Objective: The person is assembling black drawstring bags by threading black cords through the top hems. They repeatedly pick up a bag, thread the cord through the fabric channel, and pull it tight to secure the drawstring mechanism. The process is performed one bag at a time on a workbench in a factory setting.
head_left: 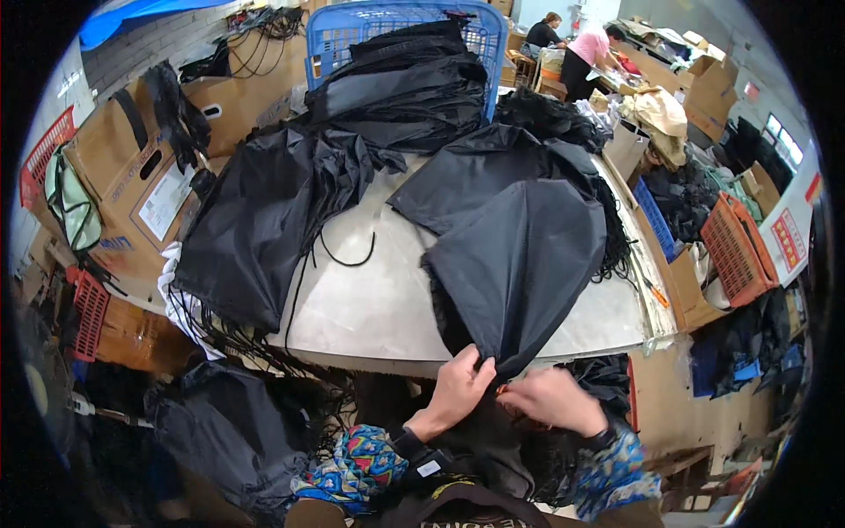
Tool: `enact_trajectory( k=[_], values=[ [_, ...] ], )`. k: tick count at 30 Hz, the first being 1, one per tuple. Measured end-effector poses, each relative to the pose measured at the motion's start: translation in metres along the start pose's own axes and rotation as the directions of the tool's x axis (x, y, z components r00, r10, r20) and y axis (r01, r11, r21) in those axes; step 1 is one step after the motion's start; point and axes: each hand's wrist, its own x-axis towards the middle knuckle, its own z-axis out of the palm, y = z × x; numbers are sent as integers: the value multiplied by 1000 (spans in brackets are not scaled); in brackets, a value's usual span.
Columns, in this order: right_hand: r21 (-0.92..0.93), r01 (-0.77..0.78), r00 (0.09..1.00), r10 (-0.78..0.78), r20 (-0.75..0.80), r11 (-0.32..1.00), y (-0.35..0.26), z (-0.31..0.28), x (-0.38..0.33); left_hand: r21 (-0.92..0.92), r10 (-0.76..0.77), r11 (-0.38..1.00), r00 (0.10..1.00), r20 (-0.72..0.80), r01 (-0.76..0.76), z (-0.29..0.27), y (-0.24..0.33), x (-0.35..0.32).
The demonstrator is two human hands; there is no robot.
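Note:
A black fabric drawstring bag [519, 255] lies over the table's front edge, its near corner drawn together toward me. My left hand [458, 387] pinches that corner between thumb and fingers. Close beside it on the right, my right hand [556, 400] is curled and blurred by motion. A small orange thing [502, 390] shows at its fingertips; its kind is too small to make out. Under the held bag lies another black bag [480, 163]. To the left, a pile of black bags [246, 220] hangs its cords over the edge.
A blue plastic crate [352, 25] with stacked black fabric stands at the back of the pale table [352, 299]. An orange-handled tool [656, 293] lies at the right edge. Cardboard boxes [110, 158] flank the left. Two people work far off at the back right.

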Motion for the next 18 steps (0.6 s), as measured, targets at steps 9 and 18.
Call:
enact_trajectory(
  k=[9,18],
  values=[
    [726,286,937,-24,-348,625,-29,-129,61,514,280,794,946,163,-323,14,-19,-3],
    [-77,442,-617,241,-749,894,-15,-245,-67,486,106,867,994,41,-113,-33,-39,18]
  ],
)
